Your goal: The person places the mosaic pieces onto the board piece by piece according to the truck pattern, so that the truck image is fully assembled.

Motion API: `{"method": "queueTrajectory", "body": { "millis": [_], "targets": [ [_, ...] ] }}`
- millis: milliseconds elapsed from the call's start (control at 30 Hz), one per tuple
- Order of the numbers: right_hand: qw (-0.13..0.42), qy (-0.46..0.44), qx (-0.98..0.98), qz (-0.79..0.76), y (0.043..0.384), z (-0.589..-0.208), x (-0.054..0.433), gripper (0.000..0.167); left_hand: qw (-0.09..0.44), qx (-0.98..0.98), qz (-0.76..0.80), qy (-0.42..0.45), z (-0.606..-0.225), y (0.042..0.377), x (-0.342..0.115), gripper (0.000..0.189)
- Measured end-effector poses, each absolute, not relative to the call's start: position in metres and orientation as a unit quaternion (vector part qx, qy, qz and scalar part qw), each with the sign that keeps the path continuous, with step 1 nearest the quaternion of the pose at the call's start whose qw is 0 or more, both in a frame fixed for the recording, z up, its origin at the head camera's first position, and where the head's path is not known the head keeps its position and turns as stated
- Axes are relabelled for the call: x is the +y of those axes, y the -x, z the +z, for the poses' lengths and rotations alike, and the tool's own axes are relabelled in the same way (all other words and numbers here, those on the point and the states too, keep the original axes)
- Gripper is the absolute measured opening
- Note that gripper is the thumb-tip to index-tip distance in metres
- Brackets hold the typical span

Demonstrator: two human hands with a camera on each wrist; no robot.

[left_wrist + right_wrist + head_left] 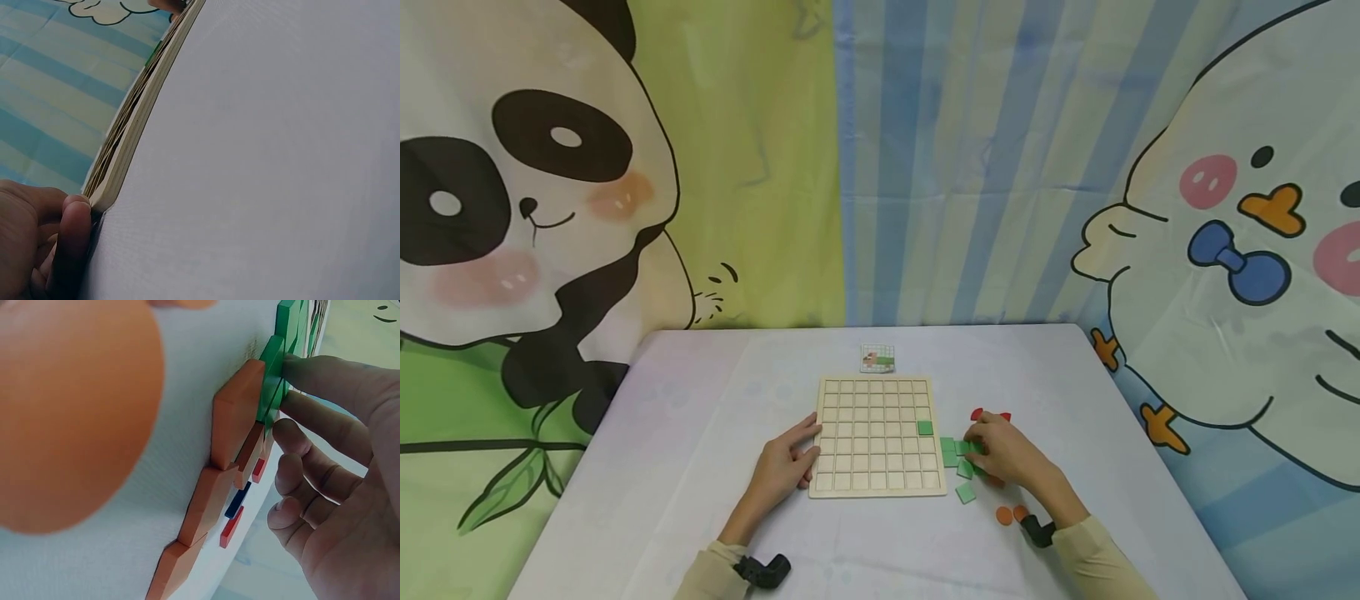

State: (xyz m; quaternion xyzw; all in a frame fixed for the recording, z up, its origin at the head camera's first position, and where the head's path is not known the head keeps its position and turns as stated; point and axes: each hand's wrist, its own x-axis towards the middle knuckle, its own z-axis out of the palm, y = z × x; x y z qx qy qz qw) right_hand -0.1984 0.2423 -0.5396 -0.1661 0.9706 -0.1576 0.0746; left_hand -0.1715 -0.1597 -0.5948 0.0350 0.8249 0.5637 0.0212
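Observation:
A pale wooden grid board (pixel 876 437) lies on the white table, with one green square tile (pixel 925 427) in a cell near its right side. At the board's left edge, my left hand (pixel 782 458) holds it between thumb and fingers; the left wrist view shows the fingertips at a board corner (pixel 103 199). My right hand (pixel 1006 450) is over loose green tiles (pixel 965 469) right of the board. In the right wrist view, its thumb and index finger touch green tiles (pixel 270 375), a small gap between them, while the other fingers are loosely bent.
A small picture card (pixel 877 358) lies beyond the board. Near my right wrist are round orange pieces (pixel 1003 516); red pieces (pixel 977 413) lie beyond that hand. Orange pieces (pixel 237 406) and a dark blue piece (pixel 237 501) appear in the right wrist view.

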Motion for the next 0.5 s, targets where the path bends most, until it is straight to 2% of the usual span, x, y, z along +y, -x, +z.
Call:
{"method": "queueTrajectory", "body": {
  "millis": [233, 500],
  "targets": [
    [0.072, 0.160, 0.972, -0.156, 0.1995, -0.5411, 0.2420, 0.023, 0.021, 0.825, 0.563, -0.029, -0.5962, 0.1711, -0.1591, 0.049],
    [0.045, 0.191, 0.966, -0.167, 0.1998, -0.5370, 0.2418, 0.022, 0.016, 0.829, 0.558, -0.032, -0.5953, 0.1714, -0.1587, 0.050]
  ]
}}
